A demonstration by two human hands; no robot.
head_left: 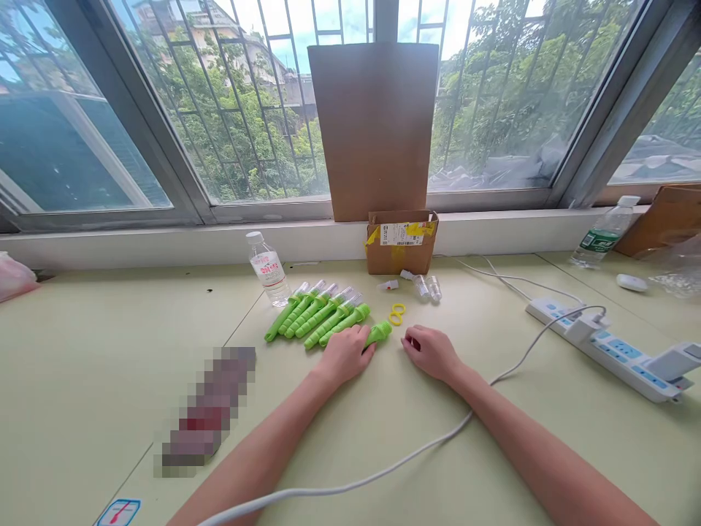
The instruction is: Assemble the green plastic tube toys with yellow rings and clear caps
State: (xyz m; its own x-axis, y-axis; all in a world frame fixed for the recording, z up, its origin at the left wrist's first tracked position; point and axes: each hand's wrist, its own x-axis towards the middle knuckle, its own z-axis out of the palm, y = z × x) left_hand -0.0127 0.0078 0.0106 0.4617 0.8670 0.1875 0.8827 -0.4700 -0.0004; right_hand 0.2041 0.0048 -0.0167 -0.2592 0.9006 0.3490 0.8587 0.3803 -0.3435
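My left hand point(346, 356) is closed around a green plastic tube point(379, 334) whose ribbed, screw-like end sticks out past the fingers; the rest of it is under the hand. Just left of it lies a slanted row of several similar green tubes point(315, 319), most topped with clear caps. Apart from these, my right hand point(432, 352) rests on the table in a loose fist, with nothing visible in it. Ahead of the hands are yellow rings point(397, 314), two clear plastic caps point(428, 288) and small white pieces point(389, 285).
A small cardboard box point(401, 256) stands by the window. Water bottles are at left point(269, 269) and far right point(605, 232). A white power strip point(607, 349) lies at right, and a white cable point(383, 478) crosses the table by my right forearm. A blurred object point(211, 409) lies left.
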